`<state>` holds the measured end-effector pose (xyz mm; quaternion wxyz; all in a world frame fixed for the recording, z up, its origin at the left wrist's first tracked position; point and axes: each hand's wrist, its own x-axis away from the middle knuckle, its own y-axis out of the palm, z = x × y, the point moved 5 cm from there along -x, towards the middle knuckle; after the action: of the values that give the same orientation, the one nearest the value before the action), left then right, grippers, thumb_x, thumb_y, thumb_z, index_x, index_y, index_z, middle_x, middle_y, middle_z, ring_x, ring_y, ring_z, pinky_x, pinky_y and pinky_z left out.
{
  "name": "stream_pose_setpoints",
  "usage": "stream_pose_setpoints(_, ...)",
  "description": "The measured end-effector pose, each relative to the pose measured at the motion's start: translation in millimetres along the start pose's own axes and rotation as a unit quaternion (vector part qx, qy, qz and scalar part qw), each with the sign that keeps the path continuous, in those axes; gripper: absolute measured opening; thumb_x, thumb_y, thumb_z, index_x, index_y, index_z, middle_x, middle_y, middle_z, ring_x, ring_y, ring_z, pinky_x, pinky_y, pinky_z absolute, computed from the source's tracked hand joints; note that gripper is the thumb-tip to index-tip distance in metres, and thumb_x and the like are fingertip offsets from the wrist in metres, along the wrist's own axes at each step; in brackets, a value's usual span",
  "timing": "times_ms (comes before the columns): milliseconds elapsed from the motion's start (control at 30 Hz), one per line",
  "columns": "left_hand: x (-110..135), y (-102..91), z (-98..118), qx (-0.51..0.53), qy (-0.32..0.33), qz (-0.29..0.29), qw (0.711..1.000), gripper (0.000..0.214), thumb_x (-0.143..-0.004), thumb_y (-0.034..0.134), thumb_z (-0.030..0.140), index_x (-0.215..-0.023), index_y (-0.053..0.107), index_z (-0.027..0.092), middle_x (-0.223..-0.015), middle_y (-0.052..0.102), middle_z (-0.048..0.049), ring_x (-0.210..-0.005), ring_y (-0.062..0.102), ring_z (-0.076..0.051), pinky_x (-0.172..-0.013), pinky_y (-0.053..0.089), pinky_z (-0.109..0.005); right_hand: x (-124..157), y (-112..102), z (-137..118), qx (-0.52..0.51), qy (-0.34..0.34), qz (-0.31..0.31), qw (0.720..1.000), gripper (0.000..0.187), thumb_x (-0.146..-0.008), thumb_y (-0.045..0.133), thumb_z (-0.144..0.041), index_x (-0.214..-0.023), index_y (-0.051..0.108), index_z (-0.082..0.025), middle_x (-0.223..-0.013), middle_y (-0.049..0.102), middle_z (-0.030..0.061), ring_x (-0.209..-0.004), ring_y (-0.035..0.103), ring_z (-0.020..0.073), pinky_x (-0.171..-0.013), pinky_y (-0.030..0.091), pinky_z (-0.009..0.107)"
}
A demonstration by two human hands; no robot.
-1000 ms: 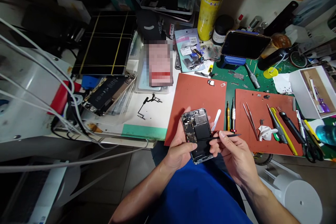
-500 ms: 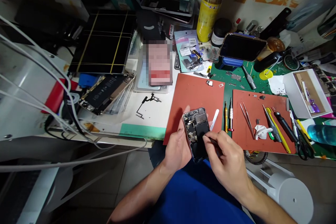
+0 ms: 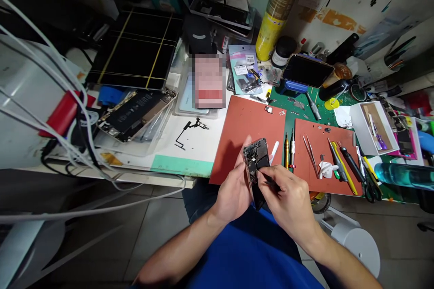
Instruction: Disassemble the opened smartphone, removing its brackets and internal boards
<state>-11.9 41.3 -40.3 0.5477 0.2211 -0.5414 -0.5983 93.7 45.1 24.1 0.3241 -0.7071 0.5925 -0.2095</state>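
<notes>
An opened smartphone (image 3: 257, 151), its circuit board and black battery exposed, rests tilted in my left hand (image 3: 233, 193). The fingers of that hand wrap the phone's left edge and back. My right hand (image 3: 288, 196) is closed in a pinch over the phone's lower half, its fingertips at the battery. Whatever lies between those fingers is hidden. Just beyond the phone, a white flat tool (image 3: 275, 150) lies on the red-brown mat (image 3: 237, 122). Two screwdrivers, one gold (image 3: 286, 151) and one silver (image 3: 292, 149), lie to the right of it.
A second mat (image 3: 307, 133) carries tweezers (image 3: 310, 156), a crumpled tissue (image 3: 327, 170) and scissors (image 3: 371, 189). A propped phone (image 3: 308, 70) stands behind. To the left are a loose flex cable (image 3: 190, 132), an opened phone with battery (image 3: 132, 115) and white cables (image 3: 73, 140).
The phone has been tipped, showing more of its left edge. My right fingertips have shifted slightly left over the battery. The whole view has turned a little to the right.
</notes>
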Motion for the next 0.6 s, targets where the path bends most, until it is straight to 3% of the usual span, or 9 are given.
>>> stream_pose_setpoints(367, 4.9, 3.2, -3.6, -0.019, 0.019, 0.002, 1.000, 0.064, -0.106, 0.051, 0.041, -0.167, 0.035, 0.032, -0.165, 0.053, -0.0010, -0.161, 0.034, -0.027, -0.135, 0.020, -0.046, 2.5, 1.5, -4.3, 0.077, 0.001, -0.005, 0.997, 0.015, -0.096, 0.058, -0.014, -0.101, 0.071, -0.019, -0.088, 0.074, 0.0043, -0.071, 0.071, 0.0177, -0.065, 0.055, 0.028)
stream_pose_setpoints(600, 5.1, 6.3, -5.5, 0.004, 0.014, 0.000, 1.000, 0.064, -0.107, 0.049, 0.040, -0.168, 0.031, 0.034, -0.167, 0.049, -0.0018, -0.158, 0.039, -0.029, -0.133, 0.025, -0.049, 3.5, 6.9, -4.8, 0.137, -0.009, 0.001, 0.991, 0.014, -0.094, 0.057, -0.014, -0.097, 0.070, -0.019, -0.085, 0.073, 0.0035, -0.065, 0.069, 0.0180, -0.061, 0.052, 0.029)
